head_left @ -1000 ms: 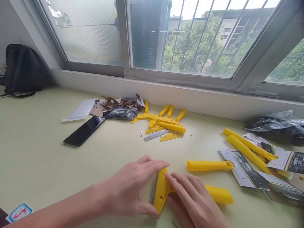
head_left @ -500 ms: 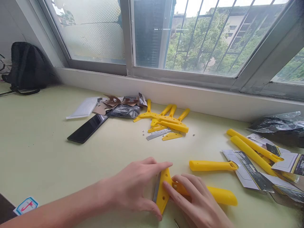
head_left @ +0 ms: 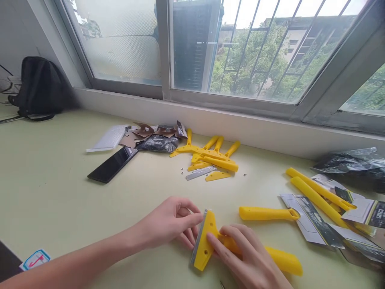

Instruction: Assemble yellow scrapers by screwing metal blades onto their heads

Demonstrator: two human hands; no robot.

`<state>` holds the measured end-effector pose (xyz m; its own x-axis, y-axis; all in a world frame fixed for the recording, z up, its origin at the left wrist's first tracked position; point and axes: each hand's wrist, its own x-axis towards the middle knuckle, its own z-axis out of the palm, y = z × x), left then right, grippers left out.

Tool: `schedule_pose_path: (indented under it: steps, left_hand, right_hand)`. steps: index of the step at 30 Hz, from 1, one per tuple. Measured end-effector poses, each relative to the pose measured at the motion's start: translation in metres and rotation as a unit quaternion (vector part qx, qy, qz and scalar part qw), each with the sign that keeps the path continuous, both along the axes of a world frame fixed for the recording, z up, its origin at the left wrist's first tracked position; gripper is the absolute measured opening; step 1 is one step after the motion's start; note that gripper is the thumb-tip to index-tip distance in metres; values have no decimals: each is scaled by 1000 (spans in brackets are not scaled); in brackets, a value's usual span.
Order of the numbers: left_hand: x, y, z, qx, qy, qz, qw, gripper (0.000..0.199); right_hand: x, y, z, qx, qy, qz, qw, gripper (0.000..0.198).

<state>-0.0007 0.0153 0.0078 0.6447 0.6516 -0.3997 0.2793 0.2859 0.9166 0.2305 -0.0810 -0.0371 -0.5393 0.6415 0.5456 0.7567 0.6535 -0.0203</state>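
My right hand (head_left: pixel 248 255) grips a yellow scraper (head_left: pixel 205 245) near the neck, its index finger pressing on the head between two screw holes. The yellow handle runs out to the right from under that hand. A thin metal blade (head_left: pixel 198 241) shows along the left side of the head. My left hand (head_left: pixel 177 220) is just left of the blade, fingers loosely curved and apart; its thumb tip is close to the blade's upper part, and whether it touches I cannot tell. A thin dark metal piece (head_left: pixel 222 284) lies at the bottom edge, partly out of view.
Yellow scraper parts (head_left: pixel 210 154), a loose blade (head_left: pixel 201 173) and small nuts lie at the back middle. A packaged scraper (head_left: pixel 267 213) and several more packs (head_left: pixel 319 200) are on the right. A phone (head_left: pixel 112 164) and black plastic packaging (head_left: pixel 158 142) are at the back left.
My left hand has let go of the scraper head's two ends and drawn back left, its fingers curling. My right hand keeps its grip. The view has shifted slightly.
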Motion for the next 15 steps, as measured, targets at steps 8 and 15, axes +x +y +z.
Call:
schedule_pose_path:
  steps: [8, 15]
  left_hand:
    - [1, 1, -5, -42, 18, -56, 997, 48]
    - [11, -11, -6, -78, -84, -76, 991, 43]
  right_hand:
    - [2, -4, -13, 4, 70, -23, 997, 44]
    - [-2, -15, -13, 16, 82, -69, 994, 44]
